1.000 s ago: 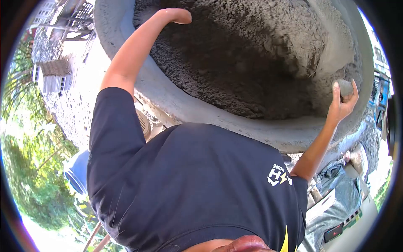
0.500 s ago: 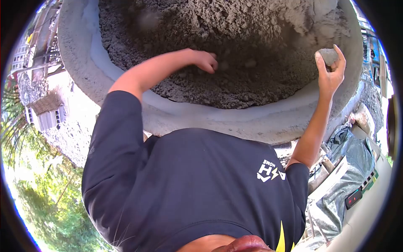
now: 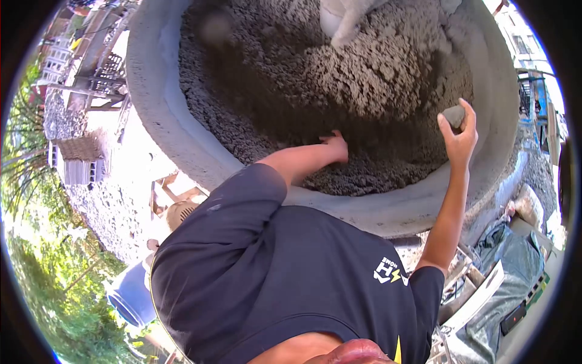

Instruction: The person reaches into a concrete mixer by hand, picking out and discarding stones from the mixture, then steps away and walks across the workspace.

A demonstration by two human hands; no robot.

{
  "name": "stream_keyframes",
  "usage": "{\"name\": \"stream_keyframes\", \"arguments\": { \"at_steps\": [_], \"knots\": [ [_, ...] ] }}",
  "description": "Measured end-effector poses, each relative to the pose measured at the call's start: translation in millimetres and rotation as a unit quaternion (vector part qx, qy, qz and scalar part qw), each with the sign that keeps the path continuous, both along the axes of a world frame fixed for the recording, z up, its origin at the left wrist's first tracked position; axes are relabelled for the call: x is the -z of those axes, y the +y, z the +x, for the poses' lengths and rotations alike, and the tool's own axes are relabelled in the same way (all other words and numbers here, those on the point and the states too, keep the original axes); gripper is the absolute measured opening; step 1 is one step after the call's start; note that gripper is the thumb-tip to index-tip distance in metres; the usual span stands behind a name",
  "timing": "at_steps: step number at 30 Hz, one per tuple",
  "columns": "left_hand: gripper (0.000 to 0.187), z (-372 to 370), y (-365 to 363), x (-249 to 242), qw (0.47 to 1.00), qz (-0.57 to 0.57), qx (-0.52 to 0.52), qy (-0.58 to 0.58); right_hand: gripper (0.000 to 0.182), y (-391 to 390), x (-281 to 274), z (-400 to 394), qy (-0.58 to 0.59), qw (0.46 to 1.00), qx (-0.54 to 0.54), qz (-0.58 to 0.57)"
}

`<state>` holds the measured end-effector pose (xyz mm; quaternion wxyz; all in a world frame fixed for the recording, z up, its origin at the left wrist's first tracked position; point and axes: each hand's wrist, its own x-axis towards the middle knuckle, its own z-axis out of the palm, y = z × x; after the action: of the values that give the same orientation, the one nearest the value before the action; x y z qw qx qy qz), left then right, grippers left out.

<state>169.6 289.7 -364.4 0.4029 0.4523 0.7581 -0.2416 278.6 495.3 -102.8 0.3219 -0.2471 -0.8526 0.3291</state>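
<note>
Your R hand point(image 3: 459, 138) clamps a grey lump point(image 3: 453, 116) nr basin's point(image 3: 151, 103) right wall; L hand's point(image 3: 335, 147) by the near-side rough mix point(image 3: 370, 76), can't tell if open/closed.

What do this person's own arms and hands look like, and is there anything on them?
Both the left hand and right hand are gloveless, with bare forearms and no watch visible. Dark short sleeves cover the upper arms, part of a shirt with white-and-yellow chest markings.
</note>
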Motion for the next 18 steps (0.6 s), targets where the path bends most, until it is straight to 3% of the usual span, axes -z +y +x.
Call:
{"name": "stream_keyframes", "arguments": {
  "at_steps": [2, 4, 6, 8, 10, 12, 13, 15, 16, 18],
  "knots": [
    [0.063, -17.2, 1.8, 7.8, 0.999, -0.007, 0.023, -0.036, 0.055, -2.6, -0.6, -0.6, -0.032, 0.999, -0.006, 0.024],
    [0.064, -38.3, 0.6, 65.1, 0.955, -0.085, 0.095, -0.269, 0.055, -4.7, -1.7, -2.8, -0.027, 0.999, -0.012, 0.033],
    [0.062, -56.4, -19.5, 27.1, 0.970, -0.076, 0.072, -0.219, 0.054, -6.7, -2.7, -4.2, -0.030, 0.999, -0.016, -0.003],
    [0.058, -78.9, -31.7, -17.0, 0.879, -0.079, -0.135, -0.451, 0.052, -6.1, -1.2, -2.4, -0.037, 0.999, -0.016, -0.003],
    [0.048, -84.6, -16.4, -78.9, 0.882, -0.025, -0.180, -0.435, 0.052, -8.4, -0.9, -5.8, -0.044, 0.998, -0.003, 0.037],
    [0.050, -84.2, -20.1, -117.4, 0.858, 0.015, -0.194, -0.475, 0.045, -20.8, 14.0, -8.5, -0.073, 0.994, -0.006, -0.075],
    [0.054, -77.2, -24.0, -138.7, 0.830, 0.049, -0.201, -0.518, 0.039, -38.1, 9.6, -11.1, -0.149, 0.959, -0.018, -0.241],
    [0.054, -51.6, -53.2, -175.5, 0.808, -0.015, -0.135, -0.573, 0.045, -63.5, 39.0, -1.2, -0.348, 0.907, -0.158, -0.177],
    [0.052, -37.0, -73.8, -199.7, 0.783, -0.091, -0.106, -0.606, 0.053, -94.0, 16.7, -1.7, -0.498, 0.800, -0.262, -0.209],
    [0.045, -22.5, -97.5, -190.3, 0.787, -0.050, -0.106, -0.606, 0.057, -126.8, 30.0, 7.7, -0.608, 0.585, -0.502, -0.193]
  ]
}}
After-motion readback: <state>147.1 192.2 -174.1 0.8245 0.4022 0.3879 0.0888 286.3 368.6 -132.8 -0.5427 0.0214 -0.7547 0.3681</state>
